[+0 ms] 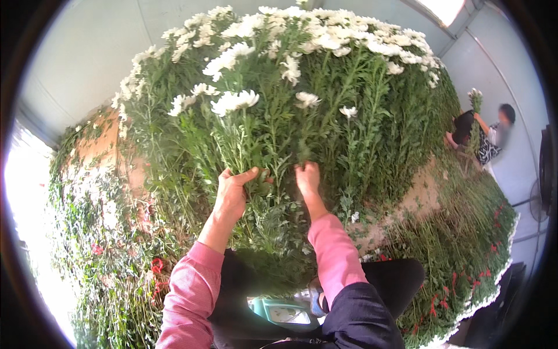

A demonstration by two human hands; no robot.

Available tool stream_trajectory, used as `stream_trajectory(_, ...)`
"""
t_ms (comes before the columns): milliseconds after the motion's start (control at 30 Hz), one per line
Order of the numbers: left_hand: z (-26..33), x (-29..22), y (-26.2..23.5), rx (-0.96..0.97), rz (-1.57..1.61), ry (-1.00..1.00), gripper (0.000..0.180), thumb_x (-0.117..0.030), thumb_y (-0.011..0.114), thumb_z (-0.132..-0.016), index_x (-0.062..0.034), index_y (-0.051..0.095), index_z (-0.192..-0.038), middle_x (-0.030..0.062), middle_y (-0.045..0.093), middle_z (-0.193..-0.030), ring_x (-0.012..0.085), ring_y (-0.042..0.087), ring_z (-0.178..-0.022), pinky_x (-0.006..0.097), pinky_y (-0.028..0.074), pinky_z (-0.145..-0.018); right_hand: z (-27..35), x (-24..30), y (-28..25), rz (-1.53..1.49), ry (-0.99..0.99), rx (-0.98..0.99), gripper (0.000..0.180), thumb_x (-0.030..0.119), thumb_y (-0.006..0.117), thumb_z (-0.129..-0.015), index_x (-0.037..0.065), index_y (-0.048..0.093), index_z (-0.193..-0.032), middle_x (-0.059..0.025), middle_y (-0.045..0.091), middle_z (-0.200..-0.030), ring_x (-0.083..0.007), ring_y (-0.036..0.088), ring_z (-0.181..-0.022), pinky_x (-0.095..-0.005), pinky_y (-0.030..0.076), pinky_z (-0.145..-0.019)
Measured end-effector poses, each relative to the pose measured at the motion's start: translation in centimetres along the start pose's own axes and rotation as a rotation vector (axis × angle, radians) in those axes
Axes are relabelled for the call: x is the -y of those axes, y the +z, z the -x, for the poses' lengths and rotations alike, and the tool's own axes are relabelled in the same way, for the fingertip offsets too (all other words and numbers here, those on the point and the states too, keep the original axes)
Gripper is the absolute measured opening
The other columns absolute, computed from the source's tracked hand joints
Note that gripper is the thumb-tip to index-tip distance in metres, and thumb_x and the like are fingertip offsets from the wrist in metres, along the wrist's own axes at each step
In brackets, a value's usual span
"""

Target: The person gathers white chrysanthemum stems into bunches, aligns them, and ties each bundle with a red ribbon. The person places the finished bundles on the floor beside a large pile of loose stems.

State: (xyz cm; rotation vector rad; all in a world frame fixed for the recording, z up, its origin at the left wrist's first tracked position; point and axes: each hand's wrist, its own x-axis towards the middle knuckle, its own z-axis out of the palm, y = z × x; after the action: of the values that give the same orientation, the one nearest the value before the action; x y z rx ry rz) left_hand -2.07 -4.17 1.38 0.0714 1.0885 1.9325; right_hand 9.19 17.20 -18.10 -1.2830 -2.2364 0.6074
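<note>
My left hand [233, 189] is closed around the leafy stems of a few white chrysanthemums [235, 102], thumb across the front, blooms upright above it. To its right, my right hand [308, 178] has its fingers curled together among the green stems, pinching what looks like a chrysanthemum stem; leaves partly hide the grip. Directly beyond both hands stands a large bank of white chrysanthemums [372, 43], their heads at the top and their leafy stems [360, 139] hanging toward me. More loose foliage lies below my hands, above my lap.
Stems with red ties [444, 302] lie in a heap at the right. Cut greenery [110, 279] covers the left side. A teal device with a pale panel [285, 314] sits below, between my legs. At the far right a person [494, 136] holds a bunch of flowers near a fan [540, 198].
</note>
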Motion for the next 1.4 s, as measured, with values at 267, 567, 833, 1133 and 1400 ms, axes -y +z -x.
stream_trajectory(267, -0.4, 0.9, -1.2, -0.003, 0.059, -0.001, 0.023, 0.001, 0.063, -0.089, 0.0081, 0.062, -0.111, 0.0196, 0.07, -0.105, 0.0288, 0.071, -0.098, 0.042, 0.059, -0.086, 9.2, 7.5, -9.3, -0.712, 0.16, 0.228, 0.025, 0.018, 0.036, -0.107, 0.002, 0.054, -0.112, -0.01, 0.068, -0.09, -0.0146, 0.068, -0.072, -0.026, 0.058, -0.057)
stream_trajectory(567, -0.5, 3.6, -0.2, 0.0, 0.079, -0.064, 0.018, -0.004, 0.063, -0.093, 0.0037, 0.062, -0.109, 0.0105, 0.069, -0.1, 0.0215, 0.068, -0.086, 0.037, 0.056, -0.083, 14.7, 12.4, -10.0, -0.813, 0.027, 0.224, 0.029, 0.021, 0.058, -0.098, -0.002, 0.057, -0.115, -0.0082, 0.065, -0.082, -0.0153, 0.054, -0.068, -0.0316, 0.046, -0.066)
stream_trajectory(833, -0.2, 3.1, 0.8, -0.041, -0.04, 0.042, 0.011, -0.006, 0.07, -0.089, -0.0024, 0.067, -0.099, 0.0058, 0.07, -0.089, 0.0168, 0.067, -0.077, 0.032, 0.055, -0.071, 14.5, 11.8, -9.6, -0.804, -0.009, 0.157, 0.029, 0.021, 0.061, -0.097, -0.003, 0.057, -0.112, -0.0101, 0.066, -0.081, -0.0161, 0.058, -0.069, -0.0321, 0.047, -0.066)
stream_trajectory(1133, -1.4, 3.5, -0.7, -0.104, -0.181, 0.145, 0.027, -0.021, 0.066, -0.096, -0.0055, 0.065, -0.117, 0.0079, 0.068, -0.109, 0.018, 0.066, -0.098, 0.033, 0.055, -0.077, 11.1, 7.6, -10.5, -0.61, -0.014, 0.046, 0.014, 0.014, 0.051, -0.102, 0.003, 0.058, -0.104, -0.0047, 0.06, -0.084, -0.013, 0.057, -0.072, -0.0293, 0.046, -0.063)
stream_trajectory(1400, 1.0, 1.6, 0.6, 0.02, -0.105, 0.006, 0.012, -0.009, 0.052, -0.098, 0.0003, 0.057, -0.104, 0.0137, 0.066, -0.086, 0.024, 0.065, -0.069, 0.046, 0.06, -0.07, 8.0, 7.1, -12.2, -0.514, -0.364, -0.008, 0.027, 0.024, 0.062, -0.094, 0.004, 0.061, -0.112, -0.0133, 0.062, -0.115, -0.0293, 0.057, -0.118, -0.0437, 0.045, -0.101)
